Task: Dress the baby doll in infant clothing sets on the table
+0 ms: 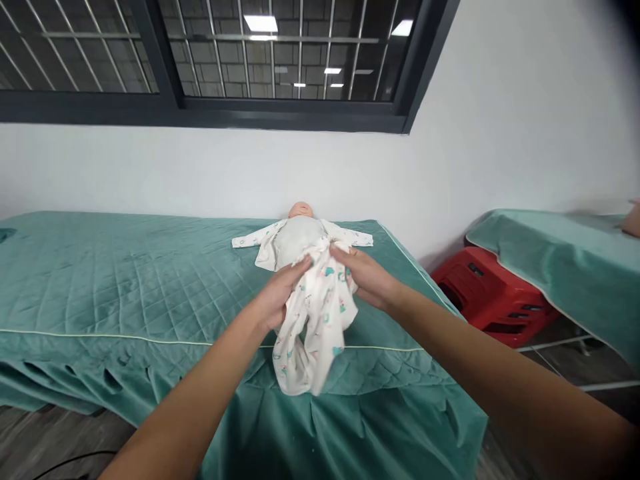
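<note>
A pair of white baby pants (pixel 320 293) with green and pink prints hangs between my hands, its legs dangling over the bed's front edge. My left hand (pixel 281 290) pinches the waist on one side, thumb on top. On the other side my right hand (pixel 367 273) grips the waistband, fingers partly behind the cloth. Just beyond lies a baby doll (pixel 301 211) on its back, head toward the wall. An open white top (pixel 350 235) with printed sleeves is spread around its pale grey torso. The pants hide the doll's lower body.
A green quilted cover (pixel 125 280) drapes the bed and falls in folds at the front. Red plastic stools (pixel 493 293) stand to the right, beside another green-covered surface (pixel 575 247). A dark-framed window (pixel 290 113) is set in the white wall behind.
</note>
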The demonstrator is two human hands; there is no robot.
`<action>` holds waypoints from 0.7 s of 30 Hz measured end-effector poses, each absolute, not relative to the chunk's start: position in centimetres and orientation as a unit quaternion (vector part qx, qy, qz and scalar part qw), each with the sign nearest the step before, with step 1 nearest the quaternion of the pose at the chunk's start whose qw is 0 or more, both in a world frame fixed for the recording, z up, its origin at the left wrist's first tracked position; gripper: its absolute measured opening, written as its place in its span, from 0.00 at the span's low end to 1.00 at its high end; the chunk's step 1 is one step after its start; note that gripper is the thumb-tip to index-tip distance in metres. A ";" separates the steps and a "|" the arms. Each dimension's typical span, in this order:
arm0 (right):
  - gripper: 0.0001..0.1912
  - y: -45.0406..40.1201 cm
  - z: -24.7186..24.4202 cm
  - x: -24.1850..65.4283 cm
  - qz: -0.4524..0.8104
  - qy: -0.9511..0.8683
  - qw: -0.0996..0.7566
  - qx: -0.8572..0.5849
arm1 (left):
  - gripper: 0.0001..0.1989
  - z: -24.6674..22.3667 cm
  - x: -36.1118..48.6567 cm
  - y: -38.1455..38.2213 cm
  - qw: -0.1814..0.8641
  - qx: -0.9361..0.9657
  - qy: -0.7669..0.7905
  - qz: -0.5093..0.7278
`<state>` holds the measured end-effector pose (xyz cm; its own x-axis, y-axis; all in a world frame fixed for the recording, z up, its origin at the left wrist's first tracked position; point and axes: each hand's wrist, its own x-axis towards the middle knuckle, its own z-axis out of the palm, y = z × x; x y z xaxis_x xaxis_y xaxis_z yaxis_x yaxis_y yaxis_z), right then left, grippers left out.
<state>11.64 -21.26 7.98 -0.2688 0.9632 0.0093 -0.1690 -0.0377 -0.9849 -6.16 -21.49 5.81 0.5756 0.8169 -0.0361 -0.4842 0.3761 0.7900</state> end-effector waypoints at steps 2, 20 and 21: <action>0.22 -20.5 7.9 11.2 0.621 -0.454 0.519 -0.373 | 0.23 5.1 -6.4 -22.0 0.799 0.428 0.233 0.352; 0.18 -21.1 4.2 11.1 0.670 -0.483 0.405 -0.392 | 0.23 1.6 -7.6 -21.3 0.813 0.351 0.270 0.379; 0.17 -20.9 4.2 11.2 0.667 -0.459 0.441 -0.388 | 0.24 1.5 -7.6 -21.5 0.813 0.367 0.271 0.361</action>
<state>11.17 -20.92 4.19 -0.3095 0.9443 -0.1118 -0.2327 -0.1892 -0.9540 -7.62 -21.54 1.54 0.5926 0.7863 -0.1747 -0.3886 0.4690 0.7931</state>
